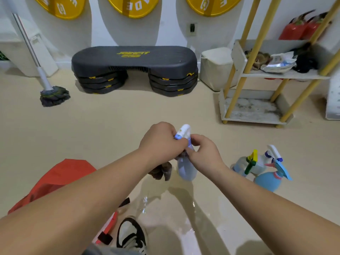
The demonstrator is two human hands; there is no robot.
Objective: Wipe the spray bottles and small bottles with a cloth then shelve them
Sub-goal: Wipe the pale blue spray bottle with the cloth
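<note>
A mop (53,95) stands at the far left, head on the floor (103,129), handle leaning toward the wall. A red bag (55,178) lies on the floor under the left forearm. A black step platform (134,68) sits against the back wall, centre-left. A black-and-white shoe (131,234) shows at the bottom edge.

At centre, both hands hold one item above the floor. The left hand (161,142) is curled closed at the spray head and grips a dark brown cloth (162,171), which hangs below the hand. The pale blue spray bottle (186,169) hangs between the hands, white trigger head uppermost, body tilted downward. The right hand (204,153) grips the bottle at its neck, fingers and thumb curled round it.

To the right, two more bottles rest on the floor close together: a clear spray bottle (242,163) with a yellow and green trigger, and a round blue spray bottle (267,181) just in front of it. Behind them stands the shelf (257,119), white boards on yellow posts. Its bottom board holds no bottles; the board above carries bags and dark items.
</note>
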